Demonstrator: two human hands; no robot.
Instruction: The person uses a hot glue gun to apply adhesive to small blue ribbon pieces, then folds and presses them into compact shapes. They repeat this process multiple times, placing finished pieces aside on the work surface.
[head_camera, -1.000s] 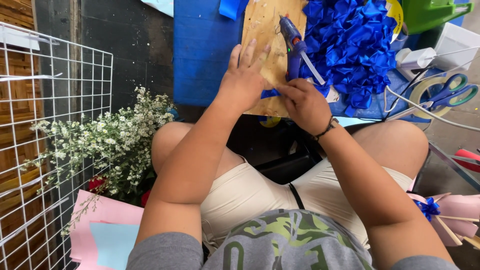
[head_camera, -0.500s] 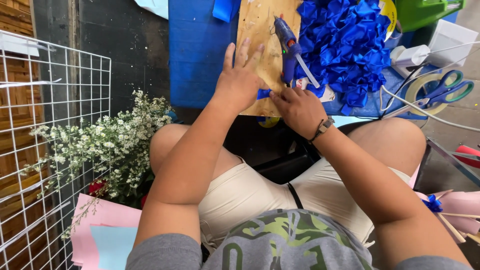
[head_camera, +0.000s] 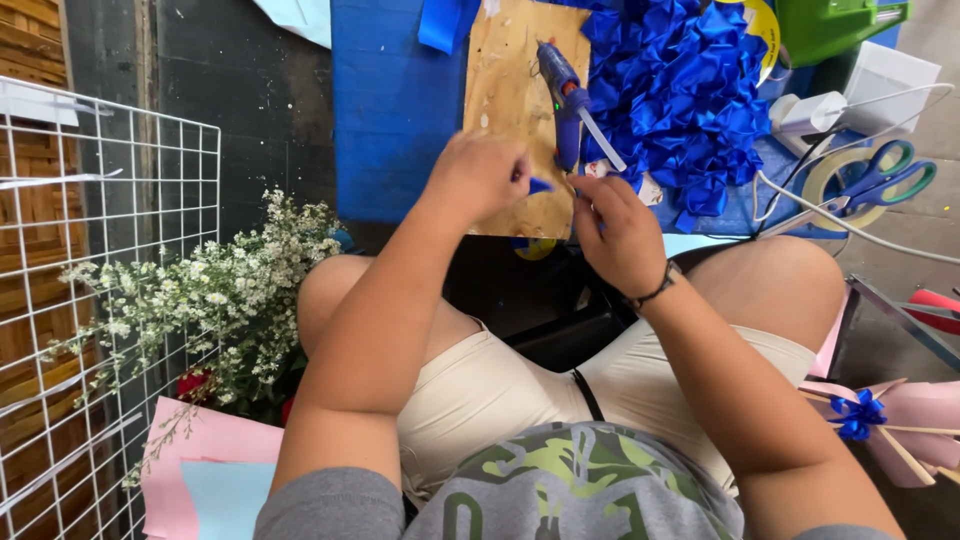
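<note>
Presently, a small piece of blue ribbon (head_camera: 540, 185) is pinched between the fingertips of the left hand (head_camera: 480, 175), at centre frame over the lower edge of a wooden board (head_camera: 505, 90). The right hand (head_camera: 620, 230) is curled just beside it, to its right, with its fingertips drawn together toward the same ribbon piece; whether anything is actually gripped there cannot be told, since the fingers hide the contact. Both hands are held above the lap, apart from the board surface as far as can be judged. A large heap of finished blue ribbon loops (head_camera: 690, 110) is piled at upper right of the frame, so a good share of the folding is judged to be done already, while the piece in hand is not yet added to that heap. A blue glue gun (head_camera: 565, 95) is lying on the board just above the right hand, untouched, its nozzle pointing toward the lower right. Scissors with teal handles (head_camera: 885, 180) are resting at far right, well apart from both hands. A bunch of small white flowers (head_camera: 210, 300) is placed at lower left beside a white wire grid (head_camera: 100, 250), and pink paper sheets (head_camera: 210, 460) are seen below it.
</note>
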